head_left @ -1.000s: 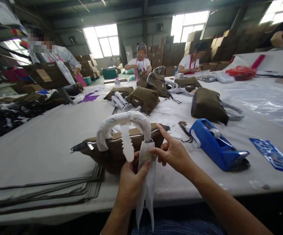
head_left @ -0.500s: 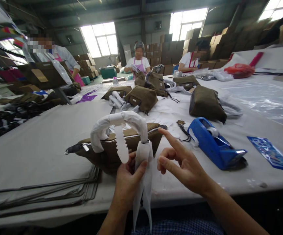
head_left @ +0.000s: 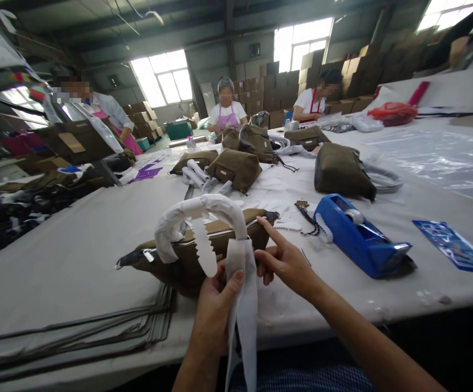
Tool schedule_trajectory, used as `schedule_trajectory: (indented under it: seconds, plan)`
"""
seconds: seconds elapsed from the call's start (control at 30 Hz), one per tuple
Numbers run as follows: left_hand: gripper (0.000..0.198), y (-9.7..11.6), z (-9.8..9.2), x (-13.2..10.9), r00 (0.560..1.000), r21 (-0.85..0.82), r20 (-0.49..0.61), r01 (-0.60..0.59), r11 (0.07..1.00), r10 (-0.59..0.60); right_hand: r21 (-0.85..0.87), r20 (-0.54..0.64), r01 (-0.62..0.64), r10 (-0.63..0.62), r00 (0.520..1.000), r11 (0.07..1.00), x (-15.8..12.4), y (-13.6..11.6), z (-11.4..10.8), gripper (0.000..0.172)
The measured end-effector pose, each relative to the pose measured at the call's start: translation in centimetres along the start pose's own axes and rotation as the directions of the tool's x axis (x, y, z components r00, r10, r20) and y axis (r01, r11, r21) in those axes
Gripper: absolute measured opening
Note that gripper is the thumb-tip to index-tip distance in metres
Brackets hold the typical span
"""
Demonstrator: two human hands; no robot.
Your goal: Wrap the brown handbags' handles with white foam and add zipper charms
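An olive zippered bag (head_left: 171, 272) lies on the table in front of me, its zipper closed along the top. Its arched handle (head_left: 220, 206) is wrapped in white paper, and a notched white tag (head_left: 204, 247) hangs from it. My left hand (head_left: 219, 296) pinches the white wrapping strip (head_left: 245, 294) at the handle's right base, thumb in front. The strip's loose ends hang over the table edge. My right hand (head_left: 287, 261) is at the bag's right side, index finger stretched along the zipper end, the other fingers curled beside the strip.
To the right stand a blue tape dispenser (head_left: 361, 239), a dark chain (head_left: 308, 218) and a blue printed sheet (head_left: 455, 245). Flat dark-edged sheets (head_left: 138, 321) lie at left. More olive bags (head_left: 236, 169) lie ahead; three people work beyond.
My right hand has moved left, closer to the strip and the bag's right end. The bag has shifted slightly, and the head view has turned a little.
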State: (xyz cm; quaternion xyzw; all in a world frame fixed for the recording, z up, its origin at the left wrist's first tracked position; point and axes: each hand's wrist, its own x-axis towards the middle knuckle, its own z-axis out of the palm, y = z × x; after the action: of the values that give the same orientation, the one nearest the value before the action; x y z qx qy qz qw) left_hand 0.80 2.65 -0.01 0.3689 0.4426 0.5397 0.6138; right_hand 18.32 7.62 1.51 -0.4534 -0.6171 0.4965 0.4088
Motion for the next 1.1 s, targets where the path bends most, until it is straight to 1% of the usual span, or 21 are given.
schedule_trajectory:
  seconds: [0.03, 0.07, 0.1, 0.17, 0.2, 0.23, 0.27, 0.33, 0.4, 0.43, 0.5, 0.53, 0.57, 0.6, 0.67, 0.73, 0.77, 0.83, 0.93, 1.03, 1.1]
  plan:
    - [0.039, 0.1, 0.0, 0.0, 1.000, -0.018, 0.003, 0.018, 1.000, -0.018, 0.021, -0.030, 0.035, -0.035, 0.999, 0.999, -0.4, 0.7, 0.0, 0.088]
    - [0.039, 0.2, 0.1, 0.1, 1.000, -0.027, 0.004, 0.030, 0.999, -0.030, 0.008, -0.091, 0.069, -0.068, 0.994, 0.998, -0.9, 1.2, 0.1, 0.079]
    - [0.038, 0.3, 0.1, 0.1, 0.999, -0.027, 0.004, 0.034, 0.999, -0.034, -0.024, -0.176, 0.093, -0.095, 0.980, 0.995, -1.4, 1.5, 0.3, 0.070]
    - [0.039, 0.2, 0.2, 0.2, 1.000, -0.009, -0.005, 0.021, 1.000, -0.021, -0.099, -0.340, 0.118, -0.145, 0.929, 0.988, -2.6, 1.4, 0.7, 0.054]
    - [0.039, 0.1, 0.2, 0.3, 1.000, 0.000, -0.007, 0.009, 1.000, -0.009, -0.115, -0.376, 0.127, -0.161, 0.912, 0.985, -3.0, 1.0, 1.0, 0.051]
    - [0.040, -0.1, 0.2, 0.3, 1.000, 0.006, -0.004, 0.000, 1.000, 0.000, -0.115, -0.375, 0.134, -0.168, 0.912, 0.984, -3.4, 0.6, 1.4, 0.051]
    - [0.040, -0.2, 0.2, 0.4, 1.000, 0.008, 0.000, -0.008, 1.000, 0.008, -0.107, -0.342, 0.138, -0.167, 0.925, 0.985, -3.5, 0.1, 1.7, 0.053]
    - [0.041, -0.4, 0.3, 0.3, 1.000, 0.012, 0.004, -0.017, 1.000, 0.017, -0.102, -0.226, 0.141, -0.161, 0.961, 0.985, -3.5, -0.8, 2.3, 0.057]
    - [0.042, -0.5, 0.3, 0.2, 1.000, 0.026, -0.009, -0.026, 0.999, 0.026, -0.110, -0.139, 0.145, -0.159, 0.977, 0.983, -3.1, -1.1, 2.6, 0.056]
    - [0.042, -0.4, 0.4, 0.2, 0.999, 0.038, -0.021, -0.028, 0.999, 0.028, -0.105, -0.131, 0.150, -0.163, 0.978, 0.983, -3.1, -1.0, 2.7, 0.055]
    - [0.041, -0.2, 0.5, 0.0, 0.999, 0.065, -0.036, -0.036, 0.997, 0.039, -0.056, -0.167, 0.149, -0.156, 0.973, 0.987, -3.3, -0.5, 2.6, 0.055]
    - [0.040, -0.1, 0.6, -0.1, 0.998, 0.069, -0.041, -0.039, 0.997, 0.042, -0.024, -0.188, 0.133, -0.135, 0.973, 0.991, -3.7, 0.0, 2.5, 0.052]
    - [0.039, 0.0, 0.7, -0.1, 0.998, 0.065, -0.043, -0.039, 0.997, 0.042, 0.003, -0.183, 0.102, -0.100, 0.978, 0.995, -4.2, 0.5, 2.4, 0.047]
    - [0.038, 0.1, 0.8, -0.1, 0.998, 0.054, -0.048, -0.037, 0.998, 0.040, 0.027, -0.147, 0.058, -0.054, 0.988, 0.998, -4.8, 0.9, 2.4, 0.040]
    - [0.036, 0.2, 1.1, -0.1, 0.997, 0.030, -0.067, -0.030, 0.999, 0.032, 0.070, -0.021, -0.044, 0.046, 0.999, 0.997, -5.8, 1.8, 2.5, 0.030]
    - [0.035, 0.3, 1.4, -0.1, 0.995, 0.026, -0.092, -0.037, 0.999, 0.039, 0.110, 0.075, -0.114, 0.106, 0.991, 0.987, -6.4, 2.4, 2.8, 0.028]
    - [0.034, 0.3, 1.5, -0.1, 0.994, 0.031, -0.098, -0.047, 0.998, 0.049, 0.121, 0.086, -0.122, 0.112, 0.990, 0.985, -6.5, 2.7, 3.1, 0.029]
    - [0.032, 0.1, 1.8, 0.0, 0.992, 0.042, -0.099, -0.072, 0.996, 0.076, 0.089, 0.062, -0.097, 0.092, 0.994, 0.991, -6.2, 3.2, 3.7, 0.024]
    - [0.032, -0.6, 2.1, 0.1, 0.988, 0.097, -0.105, -0.105, 0.990, 0.115, -0.049, -0.067, 0.013, -0.016, 0.998, 0.999, -5.6, 3.7, 4.8, 0.004]
    - [0.034, -1.6, 2.3, 0.3, 0.965, 0.255, -0.161, -0.164, 0.953, 0.209, -0.157, -0.177, 0.116, -0.144, 0.974, 0.981, -5.9, 3.9, 5.8, 0.013]
    - [0.034, -2.1, 2.3, 0.4, 0.941, 0.362, -0.193, -0.196, 0.912, 0.279, -0.139, -0.175, 0.151, -0.174, 0.969, 0.979, -6.6, 3.7, 6.1, 0.012]
